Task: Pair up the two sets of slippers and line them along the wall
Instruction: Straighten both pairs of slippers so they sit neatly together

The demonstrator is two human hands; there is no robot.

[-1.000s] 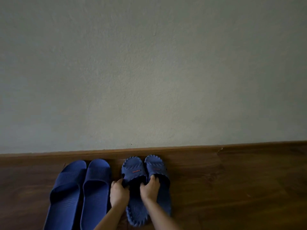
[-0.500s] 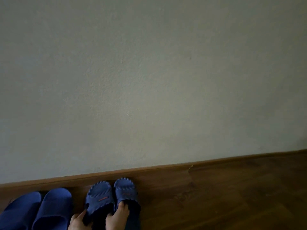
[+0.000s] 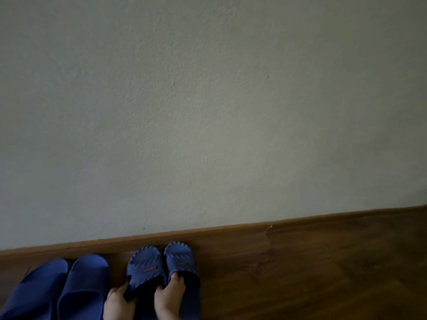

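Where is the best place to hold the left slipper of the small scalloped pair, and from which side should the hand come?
Probably at the rear edge of its strap, coming from the heel side. The small left slipper has its toe against the baseboard, so only the open back is free. The left hand already grips there, beside the right hand on its partner.

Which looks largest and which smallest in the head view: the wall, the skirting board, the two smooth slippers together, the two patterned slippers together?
1. wall
2. skirting board
3 and 4. smooth slippers and patterned slippers: unsure. The frame cuts both pairs, and the hands hide part of the patterned ones.
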